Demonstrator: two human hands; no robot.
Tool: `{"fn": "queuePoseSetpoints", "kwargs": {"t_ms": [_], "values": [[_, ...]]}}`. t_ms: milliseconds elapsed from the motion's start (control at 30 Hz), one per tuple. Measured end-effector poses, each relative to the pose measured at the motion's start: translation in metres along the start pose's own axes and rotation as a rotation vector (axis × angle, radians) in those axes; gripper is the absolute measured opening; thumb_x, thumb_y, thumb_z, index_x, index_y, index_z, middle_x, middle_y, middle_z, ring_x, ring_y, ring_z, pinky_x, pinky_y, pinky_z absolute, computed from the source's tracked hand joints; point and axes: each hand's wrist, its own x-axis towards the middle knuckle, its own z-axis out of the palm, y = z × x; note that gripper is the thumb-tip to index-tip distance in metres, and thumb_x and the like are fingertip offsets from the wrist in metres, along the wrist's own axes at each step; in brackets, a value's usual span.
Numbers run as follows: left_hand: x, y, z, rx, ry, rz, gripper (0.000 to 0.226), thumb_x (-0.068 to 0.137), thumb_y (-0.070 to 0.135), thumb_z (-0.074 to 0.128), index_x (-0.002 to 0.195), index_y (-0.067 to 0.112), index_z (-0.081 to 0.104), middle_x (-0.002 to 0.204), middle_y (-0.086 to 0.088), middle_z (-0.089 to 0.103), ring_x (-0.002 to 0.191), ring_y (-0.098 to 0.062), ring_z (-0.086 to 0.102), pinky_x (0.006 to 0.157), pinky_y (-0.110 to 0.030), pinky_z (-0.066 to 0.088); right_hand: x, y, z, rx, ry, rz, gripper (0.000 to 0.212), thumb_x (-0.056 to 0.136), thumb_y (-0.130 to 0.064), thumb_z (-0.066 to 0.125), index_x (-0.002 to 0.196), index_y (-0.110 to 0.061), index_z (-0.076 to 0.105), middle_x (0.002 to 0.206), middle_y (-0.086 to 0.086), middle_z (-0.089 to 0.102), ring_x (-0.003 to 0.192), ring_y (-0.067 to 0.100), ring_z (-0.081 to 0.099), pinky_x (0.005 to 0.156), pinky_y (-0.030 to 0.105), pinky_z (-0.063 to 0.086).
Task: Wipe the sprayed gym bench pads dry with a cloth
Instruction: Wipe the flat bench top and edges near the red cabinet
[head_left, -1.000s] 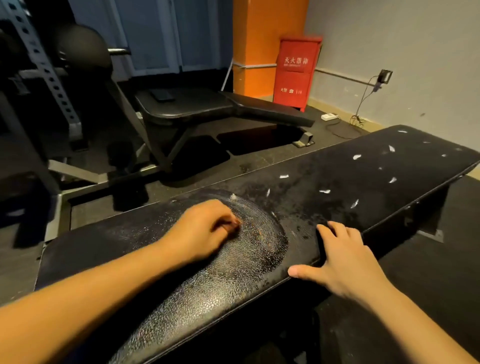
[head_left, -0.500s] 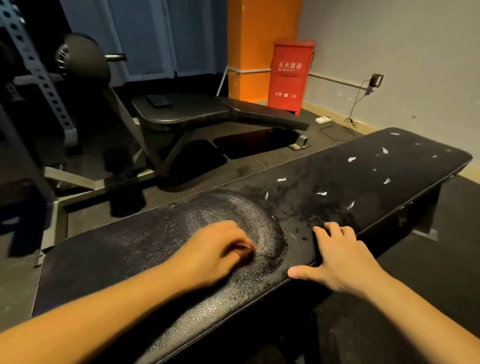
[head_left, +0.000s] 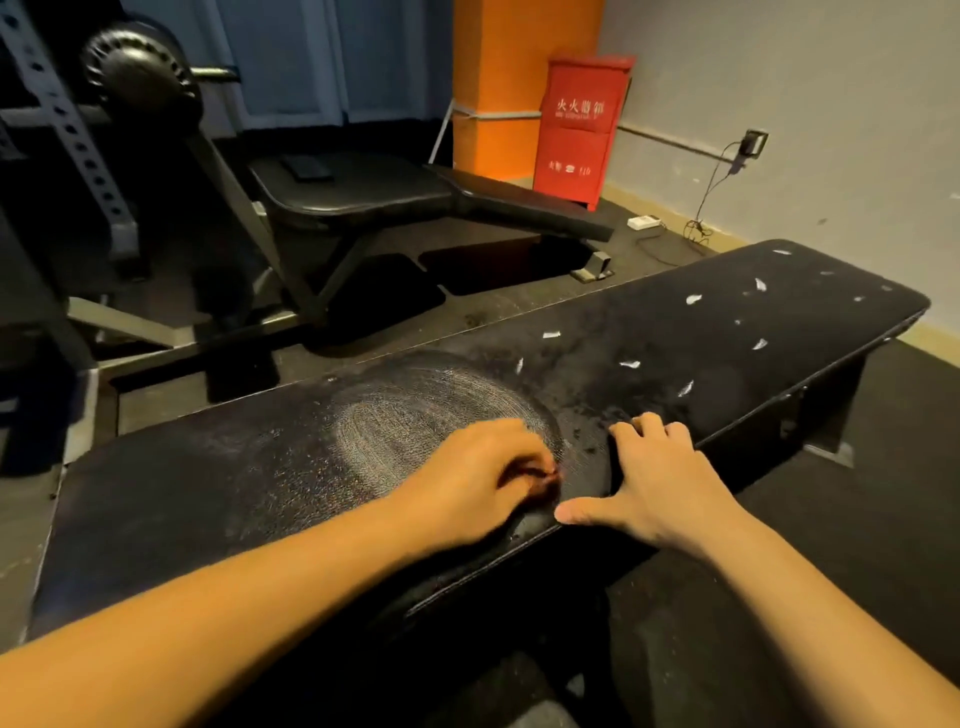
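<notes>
A long black bench pad (head_left: 727, 332) runs from lower left to upper right, wet and speckled. An oval swirl of wipe marks (head_left: 415, 415) shines at its middle. My left hand (head_left: 478, 478) sits at the swirl's near right edge with fingers curled tight on a cloth (head_left: 551, 474). Only a dark reddish sliver of the cloth shows at the fingertips. My right hand (head_left: 660, 483) lies flat just to the right, fingers spread on the pad and thumb along its near edge. Several white shreds (head_left: 628, 364) lie on the pad's far half.
Behind stands a second black bench (head_left: 363, 192) with a dark flat object on its seat, beside a rack upright (head_left: 78, 145) and a weight plate (head_left: 140, 78). A red fire cabinet (head_left: 582, 130) and a wall cable (head_left: 717, 187) are at the back right.
My left hand has slid along the pad toward the near edge and to the right, ending close to my right thumb. The right hand has stayed in place.
</notes>
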Motion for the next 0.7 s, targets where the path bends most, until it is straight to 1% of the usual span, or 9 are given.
{"fn": "queuePoseSetpoints", "kwargs": {"t_ms": [100, 233, 300, 367, 467, 500, 533, 600, 700], "values": [[-0.043, -0.031, -0.036, 0.079, 0.029, -0.097, 0.013, 0.093, 0.024, 0.072, 0.102, 0.035, 0.072, 0.095, 0.02, 0.062, 0.096, -0.001, 0.06, 0.086, -0.019, 0.046, 0.0, 0.003, 0.004, -0.008, 0.032, -0.022, 0.127, 0.055, -0.099, 0.047, 0.152, -0.019, 0.029, 0.153, 0.004, 0.029, 0.139, 0.029, 0.029, 0.108, 0.044, 0.043], [-0.008, -0.094, -0.081, 0.226, 0.267, -0.403, 0.005, 0.093, 0.029, 0.07, 0.089, 0.031, 0.069, 0.09, 0.011, 0.065, 0.09, -0.017, 0.064, 0.075, -0.032, 0.045, 0.001, 0.002, 0.005, 0.004, 0.035, -0.019, 0.124, 0.057, -0.098, 0.05, 0.15, -0.019, 0.032, 0.151, 0.004, 0.031, 0.138, 0.029, 0.03, 0.108, 0.045, 0.043], [0.018, -0.087, -0.07, 0.218, 0.309, -0.416, 0.008, 0.092, 0.025, 0.068, 0.087, 0.032, 0.07, 0.093, 0.011, 0.069, 0.095, -0.018, 0.065, 0.077, -0.033, 0.046, 0.001, 0.002, 0.006, 0.017, 0.048, -0.015, 0.123, 0.056, -0.098, 0.051, 0.15, -0.02, 0.033, 0.15, 0.004, 0.031, 0.138, 0.029, 0.03, 0.107, 0.045, 0.043], [0.029, -0.046, -0.041, 0.13, 0.239, -0.334, 0.013, 0.09, 0.02, 0.068, 0.092, 0.031, 0.075, 0.097, 0.014, 0.071, 0.099, -0.01, 0.063, 0.085, -0.03, 0.049, 0.001, 0.002, 0.006, 0.025, 0.057, -0.01, 0.124, 0.055, -0.098, 0.052, 0.15, -0.02, 0.033, 0.151, 0.004, 0.031, 0.138, 0.029, 0.03, 0.107, 0.045, 0.043], [0.001, 0.014, -0.005, 0.018, -0.022, -0.031, 0.015, 0.093, 0.021, 0.068, 0.103, 0.029, 0.073, 0.099, 0.015, 0.064, 0.097, -0.004, 0.057, 0.089, -0.022, 0.044, 0.002, 0.002, 0.005, 0.02, 0.048, -0.005, 0.126, 0.055, -0.097, 0.052, 0.152, -0.02, 0.031, 0.154, 0.004, 0.029, 0.14, 0.029, 0.029, 0.108, 0.044, 0.043], [-0.01, 0.014, -0.005, 0.016, -0.058, 0.044, 0.014, 0.094, 0.021, 0.067, 0.106, 0.027, 0.072, 0.101, 0.013, 0.063, 0.098, -0.005, 0.057, 0.089, -0.021, 0.044, 0.001, 0.003, 0.006, 0.024, 0.051, -0.006, 0.128, 0.054, -0.098, 0.051, 0.153, -0.02, 0.03, 0.154, 0.004, 0.028, 0.14, 0.029, 0.028, 0.108, 0.044, 0.042], [-0.016, 0.003, -0.013, 0.032, -0.038, 0.046, 0.014, 0.095, 0.023, 0.067, 0.106, 0.027, 0.072, 0.101, 0.013, 0.064, 0.099, -0.006, 0.058, 0.091, -0.022, 0.045, 0.001, 0.003, 0.007, 0.033, 0.057, -0.008, 0.129, 0.053, -0.098, 0.05, 0.154, -0.02, 0.029, 0.155, 0.003, 0.027, 0.141, 0.028, 0.027, 0.109, 0.044, 0.042], [-0.014, -0.041, -0.038, 0.099, 0.104, -0.093, 0.011, 0.093, 0.024, 0.069, 0.101, 0.031, 0.073, 0.1, 0.014, 0.066, 0.098, -0.009, 0.061, 0.09, -0.03, 0.05, -0.001, 0.003, 0.008, 0.05, 0.068, -0.01, 0.131, 0.052, -0.099, 0.046, 0.155, -0.02, 0.027, 0.157, 0.003, 0.025, 0.143, 0.028, 0.025, 0.11, 0.044, 0.041], [-0.002, -0.108, -0.084, 0.244, 0.34, -0.474, 0.005, 0.093, 0.025, 0.067, 0.09, 0.025, 0.071, 0.093, 0.004, 0.07, 0.096, -0.024, 0.067, 0.08, -0.035, 0.05, -0.005, 0.001, 0.007, 0.047, 0.072, -0.007, 0.138, 0.046, -0.1, 0.035, 0.157, -0.019, 0.024, 0.159, 0.004, 0.023, 0.145, 0.028, 0.023, 0.112, 0.043, 0.038]]}}
